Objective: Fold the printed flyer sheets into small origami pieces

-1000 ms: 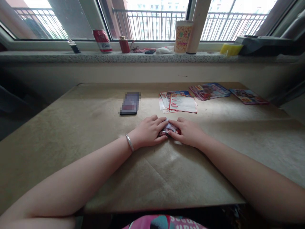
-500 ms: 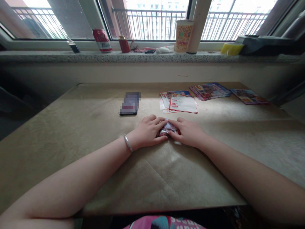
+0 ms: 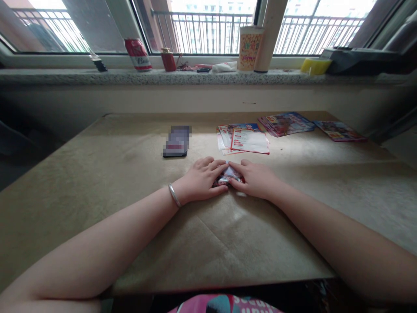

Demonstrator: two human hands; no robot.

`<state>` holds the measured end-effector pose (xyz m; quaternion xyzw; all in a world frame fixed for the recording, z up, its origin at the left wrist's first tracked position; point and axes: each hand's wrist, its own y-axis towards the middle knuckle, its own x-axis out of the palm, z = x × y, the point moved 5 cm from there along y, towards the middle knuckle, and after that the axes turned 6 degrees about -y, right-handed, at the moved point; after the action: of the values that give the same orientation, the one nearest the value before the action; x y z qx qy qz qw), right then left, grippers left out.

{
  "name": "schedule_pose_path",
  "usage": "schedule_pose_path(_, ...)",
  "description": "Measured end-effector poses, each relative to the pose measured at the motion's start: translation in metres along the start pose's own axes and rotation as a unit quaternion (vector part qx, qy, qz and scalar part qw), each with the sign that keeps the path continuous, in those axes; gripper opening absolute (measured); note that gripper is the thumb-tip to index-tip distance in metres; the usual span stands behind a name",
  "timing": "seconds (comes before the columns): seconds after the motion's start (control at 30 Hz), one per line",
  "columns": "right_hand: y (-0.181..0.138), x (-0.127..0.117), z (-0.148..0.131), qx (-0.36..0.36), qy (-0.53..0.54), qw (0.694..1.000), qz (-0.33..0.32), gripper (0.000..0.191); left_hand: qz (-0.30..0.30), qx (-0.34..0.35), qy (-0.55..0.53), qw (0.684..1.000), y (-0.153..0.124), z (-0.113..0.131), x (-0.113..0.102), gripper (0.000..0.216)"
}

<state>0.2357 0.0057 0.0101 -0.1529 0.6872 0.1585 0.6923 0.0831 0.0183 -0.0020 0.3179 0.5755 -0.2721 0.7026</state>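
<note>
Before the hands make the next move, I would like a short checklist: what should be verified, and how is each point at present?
1. Left hand touches the small shiny packet: ok.
2. Right hand touches the packet: ok.
3. Phone lies apart from the left hand: ok.
4. Paper sheets lie apart from both hands: ok.
5. Whole packet is in sight: not ok, the hands cover its sides.
6. Packet is sealed: cannot tell.

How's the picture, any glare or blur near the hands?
Head view: daylight washes out the window; a bright strip crosses the sheets; the phone is coarsely pixelated. Also in the head view: glints on the packet between the fingers, which show no obvious motion blur.
</note>
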Motion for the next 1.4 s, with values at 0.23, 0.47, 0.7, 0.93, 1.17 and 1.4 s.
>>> schedule_pose_path(0.23, -0.007, -0.004, -0.003, -0.05, 0.003, 0.99, 0.13, 0.047, -0.026, 0.002, -0.029, 0.999, 0.0, -0.004, 0.002, 0.072)
schedule_pose_path(0.47, -0.009, -0.001, -0.005, -0.167, 0.045, 0.973, 0.153, 0.033, -0.039, -0.01, -0.035, 0.999, 0.0, -0.004, 0.004, 0.072)
schedule_pose_path(0.7, -0.01, -0.001, -0.007, -0.188, 0.042, 0.971, 0.144, 0.033, -0.042, -0.002, -0.046, 0.998, 0.001, -0.004, 0.005, 0.074)
schedule_pose_path(0.93, -0.015, -0.001, -0.011, -0.257, 0.066, 0.952, 0.151, 0.028, -0.037, 0.003, -0.056, 0.998, 0.001, -0.004, 0.003, 0.073)
schedule_pose_path(1.17, -0.015, -0.001, -0.014, -0.257, 0.037, 0.955, 0.144, 0.029, -0.033, 0.002, -0.052, 0.998, 0.001, -0.004, 0.004, 0.073)
schedule_pose_path(1.4, -0.015, -0.001, -0.014, -0.249, 0.035, 0.956, 0.15, 0.027, -0.036, 0.01, -0.04, 0.998, 0.0, -0.004, 0.003, 0.068)
